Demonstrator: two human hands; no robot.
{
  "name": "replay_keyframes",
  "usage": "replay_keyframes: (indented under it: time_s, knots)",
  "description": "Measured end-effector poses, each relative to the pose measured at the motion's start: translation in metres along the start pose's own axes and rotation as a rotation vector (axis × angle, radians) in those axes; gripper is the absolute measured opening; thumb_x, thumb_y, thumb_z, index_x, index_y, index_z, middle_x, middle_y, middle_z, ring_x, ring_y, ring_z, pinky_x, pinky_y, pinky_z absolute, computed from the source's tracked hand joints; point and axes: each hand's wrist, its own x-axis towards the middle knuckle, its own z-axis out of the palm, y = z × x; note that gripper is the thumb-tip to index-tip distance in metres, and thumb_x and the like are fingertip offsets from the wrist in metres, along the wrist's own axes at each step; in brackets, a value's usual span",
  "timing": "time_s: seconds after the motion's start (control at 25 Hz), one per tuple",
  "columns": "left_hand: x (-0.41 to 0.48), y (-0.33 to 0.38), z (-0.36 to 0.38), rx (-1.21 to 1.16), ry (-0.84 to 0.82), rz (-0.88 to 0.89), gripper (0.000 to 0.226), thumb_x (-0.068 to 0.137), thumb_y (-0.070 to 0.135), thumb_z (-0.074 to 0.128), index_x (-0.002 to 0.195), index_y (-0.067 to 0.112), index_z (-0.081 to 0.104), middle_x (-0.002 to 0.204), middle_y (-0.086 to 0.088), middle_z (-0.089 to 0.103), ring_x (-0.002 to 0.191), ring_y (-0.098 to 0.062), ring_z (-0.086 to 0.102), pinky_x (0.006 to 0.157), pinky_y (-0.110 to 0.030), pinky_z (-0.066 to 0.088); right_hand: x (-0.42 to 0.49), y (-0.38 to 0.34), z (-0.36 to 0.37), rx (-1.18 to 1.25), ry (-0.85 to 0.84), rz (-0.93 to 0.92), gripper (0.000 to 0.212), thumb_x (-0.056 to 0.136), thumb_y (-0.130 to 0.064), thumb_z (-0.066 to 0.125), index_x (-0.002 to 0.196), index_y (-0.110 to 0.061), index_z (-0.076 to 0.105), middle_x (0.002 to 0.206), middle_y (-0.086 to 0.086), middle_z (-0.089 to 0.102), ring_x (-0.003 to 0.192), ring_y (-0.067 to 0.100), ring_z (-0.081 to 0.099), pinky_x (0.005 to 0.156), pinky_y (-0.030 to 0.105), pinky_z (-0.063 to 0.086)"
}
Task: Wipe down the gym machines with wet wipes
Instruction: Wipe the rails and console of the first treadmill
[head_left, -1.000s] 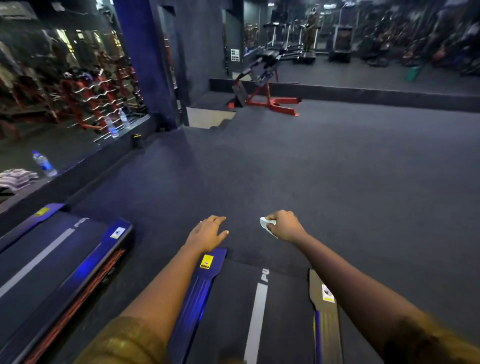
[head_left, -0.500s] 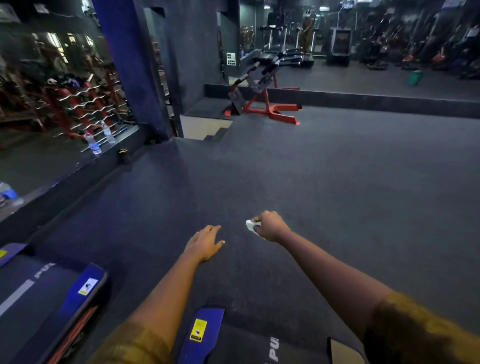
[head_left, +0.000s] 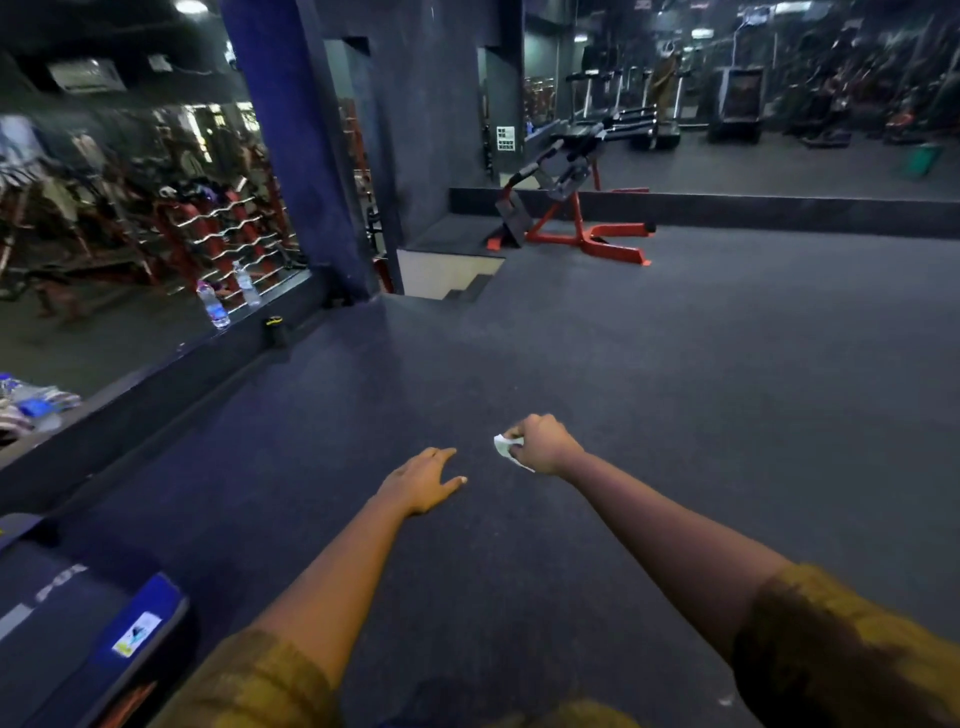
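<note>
Now steps off the treadmill onto bare floor (head_left: 675, 415), grips wet wipe (head_left: 505, 446) in right hand (head_left: 543, 444), leaves left hand (head_left: 421, 483) slack, empty; likely heads for another machine.

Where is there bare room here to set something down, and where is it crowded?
Widest free patch: the floor from the right hand to the red machine. The mirror ledge looks bare between the water bottle and the folded cloths. Crowded: lower left, by the treadmill deck.
</note>
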Motion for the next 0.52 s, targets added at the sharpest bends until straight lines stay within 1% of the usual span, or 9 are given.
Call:
replay_keyframes:
  time_s: [0.04,0.16,0.28,0.36,0.52]
  knots:
    - [0.017,-0.001,0.008,0.012,-0.013,-0.013,0.064,0.098,0.045,0.043,0.151,0.015,0.022,0.152,-0.008,0.03,0.139,-0.022,0.032,0.111,-0.035,0.028,0.015,0.009,0.005,-0.008,-0.014,-0.016,0.033,0.089,-0.024,0.051,0.118,-0.017,0.064,0.116,0.013,0.065,0.111,0.031,0.056,0.086,0.028,0.044]
    - [0.112,0.005,0.048,0.015,-0.009,-0.058,0.064,0.098,0.043,0.043,0.15,0.011,0.023,0.151,-0.011,0.031,0.139,-0.023,0.031,0.111,-0.03,0.025,0.098,0.07,0.034,-0.043,-0.035,-0.12,0.032,0.09,-0.022,0.052,0.119,-0.017,0.064,0.116,0.011,0.065,0.11,0.028,0.057,0.086,0.029,0.045]
    - [0.182,0.006,0.051,0.016,0.045,-0.109,0.063,0.098,0.044,0.043,0.149,0.013,0.025,0.15,-0.01,0.033,0.137,-0.024,0.033,0.111,-0.033,0.028,0.166,0.101,0.037,-0.035,-0.004,-0.175,0.032,0.091,-0.021,0.051,0.12,-0.018,0.063,0.116,0.012,0.065,0.109,0.028,0.057,0.085,0.029,0.045]
    - [0.201,0.0,0.045,-0.005,0.104,-0.154,0.061,0.098,0.044,0.043,0.148,0.014,0.028,0.148,-0.009,0.035,0.136,-0.025,0.036,0.11,-0.036,0.03,0.193,0.101,0.032,-0.029,-0.003,-0.217,0.033,0.091,-0.02,0.05,0.122,-0.017,0.062,0.119,0.012,0.063,0.112,0.029,0.055,0.089,0.03,0.044]
    - [0.206,-0.04,0.031,-0.069,0.118,-0.292,0.06,0.098,0.044,0.042,0.148,0.015,0.028,0.147,-0.009,0.037,0.134,-0.025,0.038,0.109,-0.039,0.033,0.24,0.068,0.026,-0.024,-0.055,-0.323,0.035,0.09,-0.017,0.048,0.122,-0.017,0.062,0.12,0.012,0.063,0.112,0.03,0.054,0.089,0.031,0.043]
